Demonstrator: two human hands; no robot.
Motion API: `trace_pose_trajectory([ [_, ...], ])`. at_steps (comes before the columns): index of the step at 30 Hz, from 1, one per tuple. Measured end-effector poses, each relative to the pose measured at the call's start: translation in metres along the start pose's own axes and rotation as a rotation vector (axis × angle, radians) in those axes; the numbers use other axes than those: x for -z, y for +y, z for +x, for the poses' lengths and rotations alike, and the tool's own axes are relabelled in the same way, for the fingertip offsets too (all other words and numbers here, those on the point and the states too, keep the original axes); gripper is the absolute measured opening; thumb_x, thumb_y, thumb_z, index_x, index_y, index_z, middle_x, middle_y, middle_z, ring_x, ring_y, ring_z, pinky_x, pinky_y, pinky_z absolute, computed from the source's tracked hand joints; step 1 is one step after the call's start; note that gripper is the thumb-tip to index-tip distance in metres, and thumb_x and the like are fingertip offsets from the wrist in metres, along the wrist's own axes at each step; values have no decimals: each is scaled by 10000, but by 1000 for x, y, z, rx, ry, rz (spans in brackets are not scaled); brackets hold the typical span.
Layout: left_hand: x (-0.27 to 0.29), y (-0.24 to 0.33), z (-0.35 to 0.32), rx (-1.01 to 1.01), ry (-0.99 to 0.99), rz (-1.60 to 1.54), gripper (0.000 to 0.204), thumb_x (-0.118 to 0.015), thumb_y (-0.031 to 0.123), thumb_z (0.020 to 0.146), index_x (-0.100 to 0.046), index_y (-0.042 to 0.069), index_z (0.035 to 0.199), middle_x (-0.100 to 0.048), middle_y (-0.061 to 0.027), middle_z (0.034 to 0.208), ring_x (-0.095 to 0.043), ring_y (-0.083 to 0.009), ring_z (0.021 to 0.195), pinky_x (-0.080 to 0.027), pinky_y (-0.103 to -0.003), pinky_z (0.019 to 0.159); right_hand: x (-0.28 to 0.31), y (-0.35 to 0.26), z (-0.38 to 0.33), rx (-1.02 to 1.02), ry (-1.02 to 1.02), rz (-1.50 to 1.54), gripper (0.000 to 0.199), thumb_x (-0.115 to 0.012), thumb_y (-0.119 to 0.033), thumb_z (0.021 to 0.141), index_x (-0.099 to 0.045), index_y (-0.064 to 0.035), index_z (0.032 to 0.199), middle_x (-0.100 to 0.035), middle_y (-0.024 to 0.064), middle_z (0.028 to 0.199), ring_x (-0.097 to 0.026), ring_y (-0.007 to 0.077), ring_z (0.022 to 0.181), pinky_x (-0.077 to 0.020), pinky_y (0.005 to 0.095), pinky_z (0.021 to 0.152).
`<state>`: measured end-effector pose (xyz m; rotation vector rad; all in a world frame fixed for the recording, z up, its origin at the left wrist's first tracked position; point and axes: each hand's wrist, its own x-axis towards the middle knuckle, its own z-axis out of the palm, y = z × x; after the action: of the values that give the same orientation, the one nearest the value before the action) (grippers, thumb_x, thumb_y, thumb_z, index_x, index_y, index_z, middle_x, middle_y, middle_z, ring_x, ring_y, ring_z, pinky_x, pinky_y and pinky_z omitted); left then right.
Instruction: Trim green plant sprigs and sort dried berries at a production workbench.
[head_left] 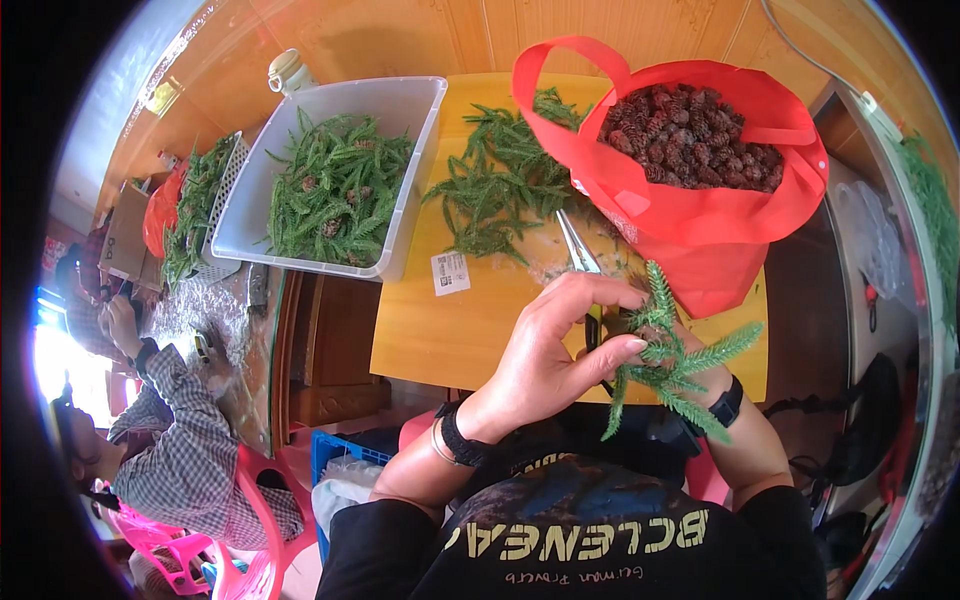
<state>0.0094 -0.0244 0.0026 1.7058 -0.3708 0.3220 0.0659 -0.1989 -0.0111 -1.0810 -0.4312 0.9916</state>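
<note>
My left hand (560, 345) is closed in a pinch, its thumb and forefinger at the stem of an artificial pine sprig (690, 362). A dark brown bit, perhaps a pine cone, shows between those fingers. My right hand (712, 372) is close behind the sprig, its fingers mostly hidden by the needles. Beyond my left hand, the metal jaws of a tool like pliers (577, 245) point away from me. Its yellow and black handles show partly behind the hand, and I cannot tell whether it is held or lying on the yellow table (425, 335).
Loose pine sprigs (510, 170) lie on the table beside a white label (450, 273). A red bag (700, 215) of pine cones (690, 140) stands at the right. A clear bin (400, 235) of sprigs stands at the left. Another person (190, 450) sits at the far left.
</note>
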Motion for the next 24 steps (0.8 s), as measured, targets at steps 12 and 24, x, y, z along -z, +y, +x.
trace_pose_trajectory([
  [12,5,3,-8,76,-81,4,318,-779,225,705,-641,76,949,-595,-15,840,-535,-146,805,-394,-263,679,0,11,-4,-122,-69,49,457,-661,-309,816,-496,-2,1112,-621,74,936,-616,162,863,-488,281,767],
  [24,3,7,-9,209,-74,-4,259,-777,207,708,-625,71,868,-544,27,683,-478,-106,693,-344,-254,623,-2,10,-8,-179,-62,220,366,-694,-208,808,-544,-11,1078,-646,79,903,-631,164,865,-497,272,769],
])
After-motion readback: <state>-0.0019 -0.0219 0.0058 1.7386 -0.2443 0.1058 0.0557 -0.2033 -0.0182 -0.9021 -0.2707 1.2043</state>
